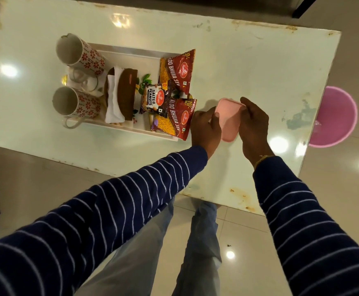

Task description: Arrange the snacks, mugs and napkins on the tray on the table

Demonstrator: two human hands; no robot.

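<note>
- The pink container (229,119), a shallow box or lid with rounded corners, sits on the worktop (249,67) just beside the tray's right end and outside it; its long axis runs from the far edge toward the person, slightly slanted.
- Both hands are on it: the left hand (205,130) grasps its left long side with fingers curled over the rim, and the right hand (253,124) grasps the right long side and far corner. Whether it is lifted or resting on the surface is hard to tell from above.
- The tray (131,53) lies to the left of the hands, so the left hand is the nearer one and any move into it goes leftward.
- On that near end stand two red sev packets (179,69) (179,119) and a peanut packet (154,99), leaving little bare floor there, I judge.
- Farther left lie a brown holder with white napkins (113,103), then two patterned mugs (79,54) (76,102) on their sides at the tray's far left end.
- A pink basin (336,118) sits on the floor beyond the worktop's right end.
</note>
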